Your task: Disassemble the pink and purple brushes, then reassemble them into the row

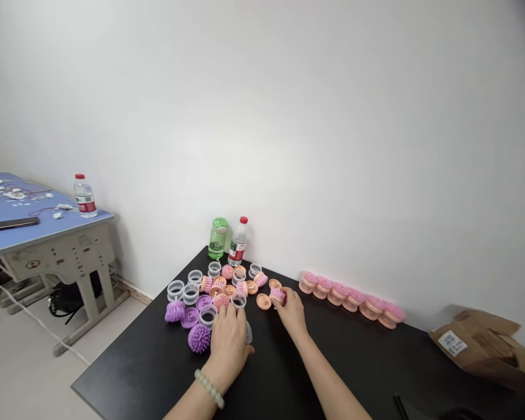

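Note:
My right hand (292, 312) pinches a pink bristled brush head (277, 294) just above the black table. Close to its fingertips lies a flat orange disc (263, 301). My left hand (230, 333), with a bead bracelet (209, 388) at the wrist, reaches down over the loose parts. Its fingers are together and bent, and their tips are hidden. A clear plastic ring (238, 300) is right beyond them, and another clear piece (249, 332) shows partly beside the hand. Left of it are a purple bristled head (199, 338) and a purple disc (190, 318).
Several pink-and-orange brushes (353, 298) stand in a row along the wall. A green bottle (218, 238) and a water bottle (238, 242) are at the back corner. An opened cardboard box (481, 344) sits at right. Across a gap stands a blue-topped desk (61, 219).

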The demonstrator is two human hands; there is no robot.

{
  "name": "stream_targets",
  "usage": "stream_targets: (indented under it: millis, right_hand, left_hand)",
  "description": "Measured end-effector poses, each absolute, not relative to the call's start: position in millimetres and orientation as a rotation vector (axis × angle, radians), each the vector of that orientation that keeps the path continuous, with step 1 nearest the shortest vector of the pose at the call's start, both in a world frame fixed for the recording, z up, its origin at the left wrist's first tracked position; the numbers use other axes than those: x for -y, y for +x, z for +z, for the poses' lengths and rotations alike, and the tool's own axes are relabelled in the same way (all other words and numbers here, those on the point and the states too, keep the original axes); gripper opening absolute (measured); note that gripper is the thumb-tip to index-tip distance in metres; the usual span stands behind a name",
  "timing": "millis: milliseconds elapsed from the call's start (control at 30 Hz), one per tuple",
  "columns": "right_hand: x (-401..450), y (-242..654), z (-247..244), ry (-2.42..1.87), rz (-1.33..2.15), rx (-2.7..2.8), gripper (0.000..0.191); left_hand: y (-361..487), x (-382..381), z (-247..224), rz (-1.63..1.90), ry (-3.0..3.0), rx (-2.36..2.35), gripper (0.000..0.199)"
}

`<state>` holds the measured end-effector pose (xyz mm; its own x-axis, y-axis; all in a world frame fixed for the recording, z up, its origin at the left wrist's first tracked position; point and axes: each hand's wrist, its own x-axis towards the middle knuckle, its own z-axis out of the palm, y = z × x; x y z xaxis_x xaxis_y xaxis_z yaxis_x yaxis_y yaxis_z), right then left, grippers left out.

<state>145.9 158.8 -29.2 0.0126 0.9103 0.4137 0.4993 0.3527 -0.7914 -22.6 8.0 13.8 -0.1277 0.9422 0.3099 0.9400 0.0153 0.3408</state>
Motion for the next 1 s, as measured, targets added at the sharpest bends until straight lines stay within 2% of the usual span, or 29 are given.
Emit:
stream_targets:
  millis: [67,167,267,367,500,833,1000]
  right_hand:
    - [-143.7,158.2,-29.5,-1.293,0.594,1.545,0.035]
    - [-114.7,171.1,-29.9,-1.263,0.764,1.417,0.047]
    - [-81.6,175.9,-27.6,-1.162,0.957,1.335,0.049]
    - [-52.8,177.3,-22.5,-1.038,1.071,1.238,0.049]
    - [-30.1,177.9,-18.6,-0.909,1.080,1.137,0.050]
    - [-20.8,172.7,-29.9,-0.864,1.053,1.322,0.045]
    - [-21.3,180.1,-25.9,-0.875,1.079,1.416,0.055]
  left_hand:
    - [-26.3,-10.6,12.1,0.738,2.026,-2.215,0.056]
    - [-27.1,-11.4,9.3,0.819,1.996,-2.074,0.042]
    - [-25.1,-9.7,10.2,0.862,1.979,-1.923,0.030]
    - [-20.8,-8.1,13.1,0.970,1.833,-1.646,0.028]
    - [-10.5,-7.6,12.0,1.052,1.673,-1.399,0.034]
    - [2.6,-8.4,1.3,1.182,1.457,-1.102,0.047]
    - [0.5,-9.1,0.6,1.182,1.460,-1.071,0.054]
